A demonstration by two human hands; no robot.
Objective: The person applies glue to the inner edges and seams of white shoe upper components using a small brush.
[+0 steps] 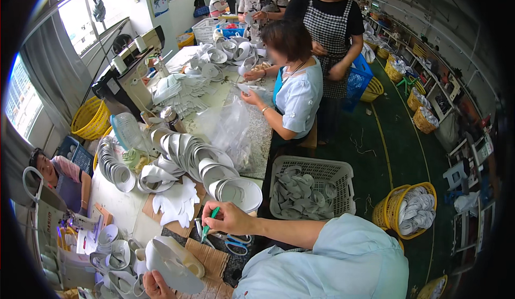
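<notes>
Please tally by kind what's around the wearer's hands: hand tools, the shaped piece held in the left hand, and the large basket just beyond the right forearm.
Green slender hand tool, in the right hand: 1
Blue-handled metal scissors: 1
White curved sheet piece, in the left hand: 1
Off-white slatted plastic basket: 1
Total: 4

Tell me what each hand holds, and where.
The left hand holds a white piece by its lower edge; the right hand grips a green tool near its upper end.

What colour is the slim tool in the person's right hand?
The slim tool is green, seen in the head view.
</notes>
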